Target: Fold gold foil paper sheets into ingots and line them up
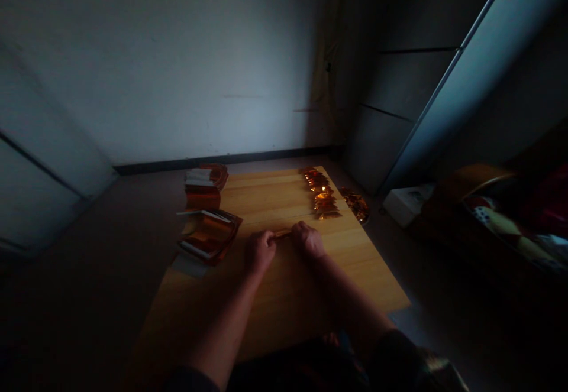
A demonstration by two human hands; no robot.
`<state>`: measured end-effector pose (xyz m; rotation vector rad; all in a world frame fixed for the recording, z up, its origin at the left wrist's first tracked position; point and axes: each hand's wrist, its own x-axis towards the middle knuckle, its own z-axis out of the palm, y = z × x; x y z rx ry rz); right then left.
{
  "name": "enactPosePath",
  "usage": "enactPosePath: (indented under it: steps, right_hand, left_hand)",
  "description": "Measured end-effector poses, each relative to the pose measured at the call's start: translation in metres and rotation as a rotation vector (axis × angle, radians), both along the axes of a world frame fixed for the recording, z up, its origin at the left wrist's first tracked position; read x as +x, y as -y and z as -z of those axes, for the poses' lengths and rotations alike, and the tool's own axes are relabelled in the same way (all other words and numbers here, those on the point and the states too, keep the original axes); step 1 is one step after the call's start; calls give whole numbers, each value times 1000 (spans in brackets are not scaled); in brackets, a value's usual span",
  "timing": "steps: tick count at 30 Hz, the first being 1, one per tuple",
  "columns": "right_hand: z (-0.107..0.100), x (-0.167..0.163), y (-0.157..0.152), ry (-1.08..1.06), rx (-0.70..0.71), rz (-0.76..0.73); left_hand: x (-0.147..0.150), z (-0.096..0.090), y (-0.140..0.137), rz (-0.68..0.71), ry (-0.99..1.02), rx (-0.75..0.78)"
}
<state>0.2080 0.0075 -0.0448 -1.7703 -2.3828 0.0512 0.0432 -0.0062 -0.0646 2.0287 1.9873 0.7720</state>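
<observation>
Over the middle of the wooden table (pixel 266 203), my left hand (pixel 261 249) and my right hand (pixel 309 240) are both closed on one narrow piece of gold foil paper (pixel 283 234). The left fingers pinch its left end, the right fingers its right end. To the left lie stacks of copper-coloured foil sheets (pixel 208 232) with pale backing. Near the far right edge runs a row of folded gold foil pieces (pixel 322 194), close together and shiny. Dim light hides fine detail of the held piece.
Beyond the table's right side, a heap of gold foil pieces (pixel 356 206) sits low near the floor. A white box (pixel 407 204) stands farther right, beside a wooden chair (pixel 481 176) with cloth on it. A pale wall (pixel 199 73) rises behind the table.
</observation>
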Motion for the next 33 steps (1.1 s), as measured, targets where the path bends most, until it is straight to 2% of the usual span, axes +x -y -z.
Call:
enactPosePath:
  steps: [15,22,33]
  right_hand:
    - [-1,-6,5,3,25,-30]
    - [3,-10,7,17,28,-68]
    - [1,-10,8,16,44,-68]
  left_hand:
    - [-1,7,-2,-69,-9,43]
    - [1,2,1,-130,-80,23]
    - [1,3,0,-107,-126,31]
